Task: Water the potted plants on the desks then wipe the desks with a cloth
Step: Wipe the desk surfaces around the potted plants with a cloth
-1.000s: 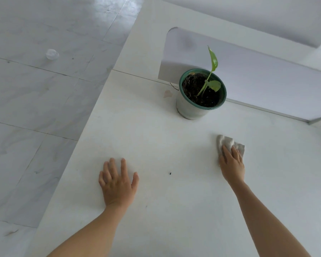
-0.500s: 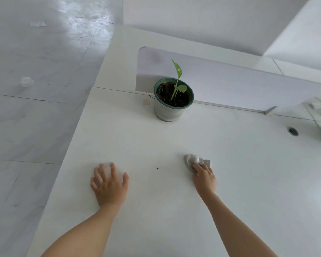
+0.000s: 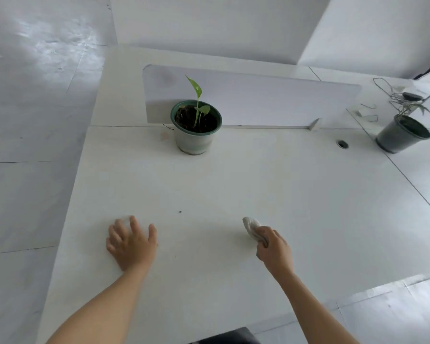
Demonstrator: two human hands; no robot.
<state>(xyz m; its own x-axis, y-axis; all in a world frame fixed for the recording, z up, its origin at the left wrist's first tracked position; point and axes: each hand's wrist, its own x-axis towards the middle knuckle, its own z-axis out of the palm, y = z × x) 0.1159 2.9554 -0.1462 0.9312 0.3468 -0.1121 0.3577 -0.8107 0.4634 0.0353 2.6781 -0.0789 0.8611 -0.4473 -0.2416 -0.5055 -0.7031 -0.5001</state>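
Clenched around a crumpled pale cloth point(image 3: 251, 225), the right hand point(image 3: 273, 249) presses it to the white desk point(image 3: 258, 184) toward the near edge.

Left hand point(image 3: 131, 242) lies flat on the matte desktop, fingers spread and holding nothing, nearer the left edge; a tiny dark speck point(image 3: 180, 212) sits just beyond, between the hands. Toward the far edge a round pale pot with a green rim point(image 3: 196, 127) holds dark soil and a slim green shoot, against a low white divider panel point(image 3: 258, 103). At the far right corner, a dark tapered pot point(image 3: 402, 135) carries a thin-leaved plant, beside a cable hole point(image 3: 343, 144).
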